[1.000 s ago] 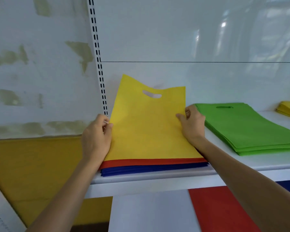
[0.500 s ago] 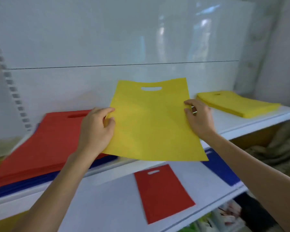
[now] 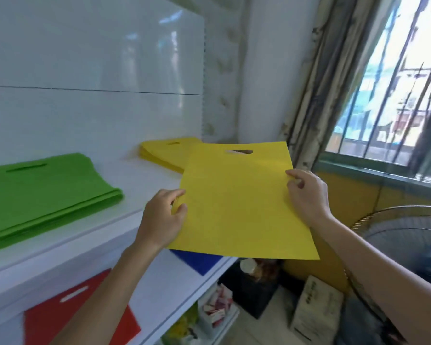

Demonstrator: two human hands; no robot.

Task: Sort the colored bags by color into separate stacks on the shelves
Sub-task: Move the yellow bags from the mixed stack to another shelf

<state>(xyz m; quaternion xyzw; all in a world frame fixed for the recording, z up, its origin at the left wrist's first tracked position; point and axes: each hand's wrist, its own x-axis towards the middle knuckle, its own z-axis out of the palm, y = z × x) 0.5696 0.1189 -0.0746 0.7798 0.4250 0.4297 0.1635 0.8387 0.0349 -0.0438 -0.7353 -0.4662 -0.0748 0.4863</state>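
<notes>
Yellow bag (image 3: pixel 239 202) mid-air, left hand (image 3: pixel 162 217) pinching its 9 o'clock edge, right hand (image 3: pixel 306 195) pinching 3 o'clock. Yellow stack (image 3: pixel 164 153) at 11 o'clock on shelf (image 3: pixel 139 185). Prob light, floppy; both-edge grip suits.

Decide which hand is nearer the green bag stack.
Left. The left hand grips the yellow bag on the side toward the green bag stack; the right hand grips its far side.

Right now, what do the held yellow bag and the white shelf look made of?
Flat yellow bag with cut-out handle: probably non-woven fabric; matte, faintly fibrous, no sheen, nearly flat though held only at its side edges. White shelf board: smooth, slightly glossy; painted metal or laminate, cannot tell which.
</notes>
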